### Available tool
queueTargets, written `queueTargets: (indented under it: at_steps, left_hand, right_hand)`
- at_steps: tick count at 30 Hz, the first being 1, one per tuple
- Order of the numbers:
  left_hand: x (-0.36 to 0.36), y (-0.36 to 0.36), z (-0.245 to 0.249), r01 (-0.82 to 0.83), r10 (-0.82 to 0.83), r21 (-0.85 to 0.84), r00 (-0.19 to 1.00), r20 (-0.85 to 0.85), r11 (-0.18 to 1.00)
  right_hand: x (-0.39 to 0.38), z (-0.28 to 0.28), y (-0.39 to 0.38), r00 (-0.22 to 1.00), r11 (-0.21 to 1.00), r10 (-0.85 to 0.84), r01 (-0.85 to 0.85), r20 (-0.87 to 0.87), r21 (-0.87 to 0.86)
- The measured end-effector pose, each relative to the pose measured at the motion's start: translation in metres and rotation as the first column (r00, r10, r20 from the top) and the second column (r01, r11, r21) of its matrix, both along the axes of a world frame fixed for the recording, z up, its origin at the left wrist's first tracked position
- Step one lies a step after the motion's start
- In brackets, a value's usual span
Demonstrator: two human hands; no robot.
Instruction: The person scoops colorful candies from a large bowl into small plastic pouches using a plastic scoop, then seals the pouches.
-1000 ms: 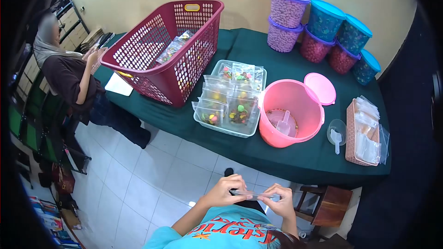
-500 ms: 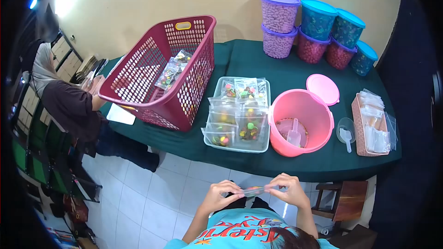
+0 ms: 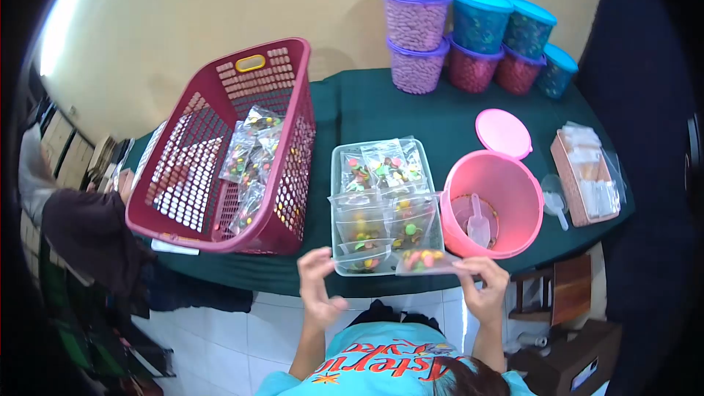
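My right hand (image 3: 484, 286) pinches the right edge of a clear plastic bag of colourful candies (image 3: 421, 259) over the front right corner of the pale tray (image 3: 335, 176). My left hand (image 3: 320, 290) is open by the tray's front left corner, its thumb and fingers apart and holding nothing. Several similar filled bags (image 3: 361, 224) lie in rows in the tray. To the tray's right stands a pink bucket (image 3: 526, 202) with a clear scoop (image 3: 479, 229) inside and small pieces at the bottom.
A maroon basket (image 3: 299, 103) with filled bags stands left; a person (image 3: 88, 242) is beyond it. Behind the bucket lies a pink lid (image 3: 504, 133). On the right are a small scoop (image 3: 556, 205) and a box (image 3: 568, 180) of plastic bags. Lidded tubs (image 3: 416, 22) are stacked at the back.
Both hands have moved forward from near my body to the tray's front edge. My left hand has let go of the candy bag; my right hand still holds it. The view has shifted.
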State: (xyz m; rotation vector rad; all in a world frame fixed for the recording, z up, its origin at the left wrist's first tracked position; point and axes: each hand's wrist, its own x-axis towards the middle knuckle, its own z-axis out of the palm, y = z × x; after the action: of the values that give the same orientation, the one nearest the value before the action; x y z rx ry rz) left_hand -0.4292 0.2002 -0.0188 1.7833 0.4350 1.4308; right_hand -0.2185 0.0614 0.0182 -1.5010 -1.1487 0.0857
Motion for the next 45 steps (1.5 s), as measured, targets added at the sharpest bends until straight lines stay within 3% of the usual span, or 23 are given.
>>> queueTargets:
  at_steps: [2,4,6,10,17,19,23,29,34,36,38,41,42,44,45]
  left_hand:
    - [-0.004,0.024,-0.019,-0.055,0.072,-0.202,0.994,0.082,0.978]
    - [-0.009,0.042,-0.042,-0.107,0.123,-0.428,0.992,0.01,0.898]
    - [-0.01,0.056,-0.063,-0.177,0.119,-0.461,0.981,-0.153,0.869]
    - [0.006,0.059,-0.074,-0.107,0.044,-0.639,0.992,-0.114,0.762]
    - [0.016,0.049,-0.091,-0.043,0.011,-0.667,0.999,-0.052,0.744]
    - [0.01,0.046,-0.093,-0.097,0.065,-0.657,0.995,-0.073,0.747]
    - [-0.006,0.043,-0.074,-0.196,0.157,-0.589,0.981,-0.117,0.784]
    - [-0.013,0.044,-0.044,-0.345,0.303,-0.418,0.939,-0.164,0.841]
    - [-0.001,0.047,-0.054,-0.385,0.345,-0.466,0.922,-0.173,0.797]
    - [0.002,0.049,-0.073,-0.374,0.326,-0.562,0.927,-0.188,0.738]
    - [0.01,0.041,-0.076,-0.383,0.346,-0.616,0.92,-0.185,0.688]
    - [0.003,0.046,-0.113,-0.174,0.31,-0.84,0.951,-0.008,0.513]
    - [-0.002,0.048,-0.126,-0.188,0.329,-0.838,0.944,-0.011,0.512]
    - [-0.008,0.046,-0.142,0.067,0.228,-0.86,0.951,0.208,0.506]
    - [-0.003,0.041,-0.138,0.064,0.205,-0.832,0.956,0.209,0.551]
  right_hand:
    - [-0.001,-0.006,0.008,0.998,0.997,-0.059,0.059,-0.003,-0.048]
    - [-0.004,-0.018,0.018,0.99,0.994,-0.072,0.061,-0.122,-0.088]
    - [-0.003,-0.027,0.021,0.987,0.993,-0.09,0.078,-0.133,-0.091]
    - [-0.002,-0.029,0.023,0.974,0.983,-0.07,0.03,-0.217,-0.179]
    - [-0.001,-0.052,0.03,0.973,0.945,0.016,-0.091,-0.231,-0.315]
    - [0.0,-0.057,0.025,0.952,0.943,-0.006,-0.096,-0.305,-0.32]
    - [0.007,-0.07,0.016,0.961,0.955,-0.043,-0.04,-0.272,-0.293]
    - [0.017,-0.079,0.009,0.959,0.938,-0.008,-0.092,-0.284,-0.334]
    - [0.029,-0.081,0.003,0.965,0.901,0.052,-0.156,-0.257,-0.404]
    - [0.036,-0.079,0.003,0.95,0.913,0.144,-0.235,-0.276,-0.333]
    - [0.044,-0.079,0.0,0.926,0.849,0.211,-0.333,-0.314,-0.41]
    - [0.056,-0.085,-0.005,0.91,0.826,0.289,-0.394,-0.296,-0.403]
    - [0.062,-0.086,-0.006,0.909,0.812,0.281,-0.396,-0.307,-0.428]
    - [0.076,-0.086,-0.006,0.903,0.793,0.287,-0.411,-0.32,-0.45]
    - [0.084,-0.086,-0.006,0.905,0.788,0.288,-0.41,-0.313,-0.459]
